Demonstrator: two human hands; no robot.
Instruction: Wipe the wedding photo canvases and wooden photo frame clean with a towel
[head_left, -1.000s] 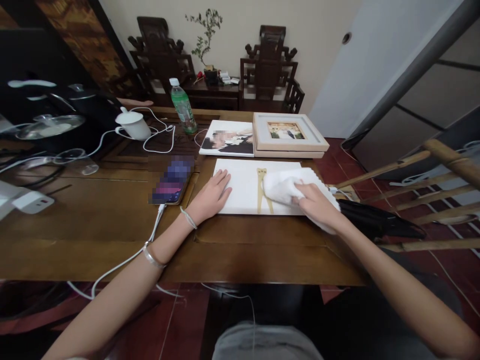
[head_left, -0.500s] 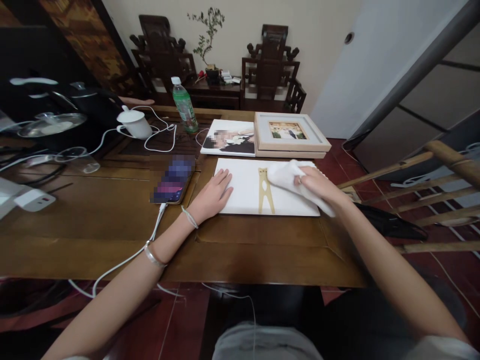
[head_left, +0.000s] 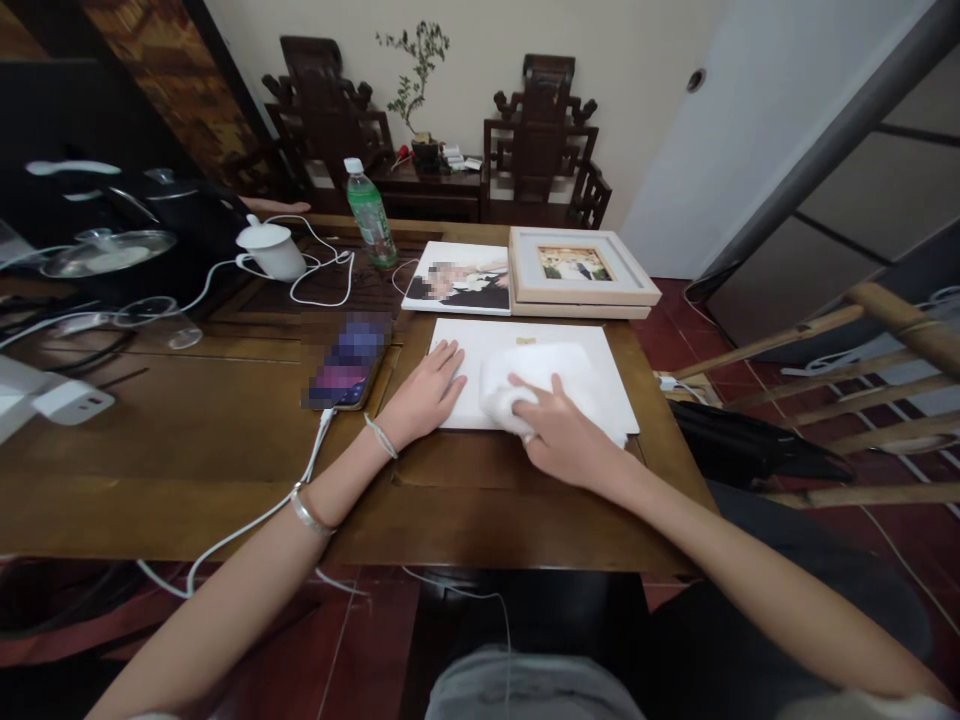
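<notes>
A white rectangular board (head_left: 611,385) lies flat near the table's front edge. My left hand (head_left: 427,392) rests on its left end, fingers stretched out. Bunched in my right hand (head_left: 562,435) is a white cloth (head_left: 551,368), pressed onto the middle of the board; whether it is fabric or paper tissue I cannot tell. Only the top of a gold-coloured stand piece (head_left: 526,341) shows above the cloth; the rest is covered. Behind the board are a photo panel (head_left: 469,285) and a pale wooden picture frame (head_left: 637,280), stacked on another frame.
Left of my left hand lies a phone (head_left: 346,360) on a charging cable. Further back on the wooden table (head_left: 225,480) stand a green bottle (head_left: 373,215), a lidded white cup (head_left: 271,250), a clear plastic cup (head_left: 169,325) and a pot (head_left: 105,260). A bamboo chair (head_left: 817,410) is at right.
My right hand has moved left and toward me with the white cloth, from the board's right side to its middle, covering most of the gold piece. My left hand stays in place.
</notes>
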